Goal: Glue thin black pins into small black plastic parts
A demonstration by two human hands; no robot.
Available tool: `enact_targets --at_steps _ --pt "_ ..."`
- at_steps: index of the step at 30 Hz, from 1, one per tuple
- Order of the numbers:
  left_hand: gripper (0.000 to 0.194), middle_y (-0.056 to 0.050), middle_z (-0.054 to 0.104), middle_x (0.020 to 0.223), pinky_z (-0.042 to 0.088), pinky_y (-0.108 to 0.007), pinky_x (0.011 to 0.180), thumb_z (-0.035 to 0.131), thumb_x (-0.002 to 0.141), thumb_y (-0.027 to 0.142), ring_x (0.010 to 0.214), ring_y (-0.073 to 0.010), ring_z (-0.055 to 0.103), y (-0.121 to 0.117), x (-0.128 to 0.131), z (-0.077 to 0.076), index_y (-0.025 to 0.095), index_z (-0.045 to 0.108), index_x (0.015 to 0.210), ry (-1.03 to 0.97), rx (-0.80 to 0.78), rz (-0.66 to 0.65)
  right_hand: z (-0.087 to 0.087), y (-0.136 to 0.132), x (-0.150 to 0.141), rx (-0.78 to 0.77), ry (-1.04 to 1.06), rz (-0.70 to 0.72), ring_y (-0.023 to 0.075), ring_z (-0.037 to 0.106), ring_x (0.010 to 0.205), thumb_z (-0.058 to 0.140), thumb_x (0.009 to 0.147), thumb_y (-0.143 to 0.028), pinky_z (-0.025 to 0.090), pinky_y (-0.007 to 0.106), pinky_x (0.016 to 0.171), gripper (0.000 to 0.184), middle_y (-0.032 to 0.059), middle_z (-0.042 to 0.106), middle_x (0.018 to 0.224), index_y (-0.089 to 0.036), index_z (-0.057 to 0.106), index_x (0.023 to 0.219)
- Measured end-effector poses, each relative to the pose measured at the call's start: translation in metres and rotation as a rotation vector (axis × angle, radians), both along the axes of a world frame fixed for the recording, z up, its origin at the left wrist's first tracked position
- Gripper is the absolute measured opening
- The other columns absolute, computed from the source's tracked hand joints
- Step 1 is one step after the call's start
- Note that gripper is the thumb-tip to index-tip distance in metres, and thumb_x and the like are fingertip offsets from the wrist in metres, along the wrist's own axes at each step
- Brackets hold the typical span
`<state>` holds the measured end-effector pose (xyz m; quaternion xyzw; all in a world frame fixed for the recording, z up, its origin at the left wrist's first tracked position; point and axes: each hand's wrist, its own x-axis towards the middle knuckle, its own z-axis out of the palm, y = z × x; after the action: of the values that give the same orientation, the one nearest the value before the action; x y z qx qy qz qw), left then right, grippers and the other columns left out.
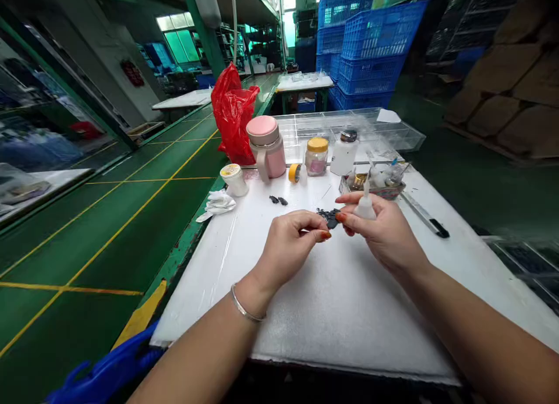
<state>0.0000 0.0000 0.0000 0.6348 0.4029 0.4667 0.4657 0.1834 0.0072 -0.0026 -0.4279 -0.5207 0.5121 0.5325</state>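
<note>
My left hand [292,241] is over the middle of the white table [332,311], its thumb and fingers pinched on something small that I cannot make out. My right hand [381,229] sits just to its right, fingers wrapped round a small white squeeze bottle [365,204] with a pointed nozzle upward, and its fingertips pinch a small dark part [332,220]. A little heap of dark parts lies on the table right behind the fingertips. Two more dark pieces [278,200] lie farther left.
Along the table's far side stand a pink mug [268,146], a yellow-lidded jar [317,156], a white bottle [344,152], a tape roll [294,172], a small white pot [234,179] and a tray of tools [379,183]. A red bag [233,114], clear trays [393,133] and blue crates [371,43] lie behind. A knife [425,215] rests at right.
</note>
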Motion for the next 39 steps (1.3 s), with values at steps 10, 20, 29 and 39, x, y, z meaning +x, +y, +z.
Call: enact_targets --at_steps 10,20,29,39 --pt "0.017 -0.001 0.061 0.084 0.057 -0.021 0.062 0.08 0.075 0.022 0.076 -0.0112 0.06 0.012 -0.007 -0.007 0.014 0.067 0.082 -0.479 -0.524 -0.236 0.006 0.0 0.0 -0.275 0.232 0.126 0.0091 0.051 0.064 0.09 0.062 -0.028 0.041 0.022 0.06 0.03 -0.0008 0.06 0.071 -0.016 0.068 0.078" --pt "0.025 -0.003 0.068 0.08 0.057 -0.012 0.061 0.083 0.07 0.007 0.069 -0.0098 0.068 0.007 -0.006 -0.006 0.014 0.066 0.085 -0.884 -0.696 -0.324 0.015 -0.01 0.0 -0.106 0.143 0.288 0.0089 0.052 0.065 0.082 0.075 -0.03 0.043 0.022 0.063 0.02 -0.0015 0.061 0.071 -0.016 0.071 0.085" --pt "0.017 0.002 0.062 0.072 0.056 -0.012 0.061 0.079 0.076 0.009 0.062 -0.0064 0.064 0.002 -0.001 -0.002 0.015 0.063 0.078 -0.929 -0.647 -0.336 0.026 -0.017 -0.004 -0.029 0.049 0.302 0.0099 0.055 0.062 0.08 0.077 -0.028 0.045 0.021 0.059 0.017 -0.0019 0.062 0.064 -0.016 0.068 0.076" --pt "0.017 0.001 0.062 0.083 0.056 -0.016 0.064 0.083 0.074 0.02 0.073 -0.0091 0.066 -0.001 0.004 -0.003 0.017 0.066 0.073 -0.864 -0.541 -0.414 0.031 -0.023 -0.007 0.11 -0.068 0.26 0.0088 0.055 0.061 0.071 0.08 -0.016 0.043 0.019 0.057 0.007 -0.0034 0.062 0.063 -0.016 0.068 0.074"
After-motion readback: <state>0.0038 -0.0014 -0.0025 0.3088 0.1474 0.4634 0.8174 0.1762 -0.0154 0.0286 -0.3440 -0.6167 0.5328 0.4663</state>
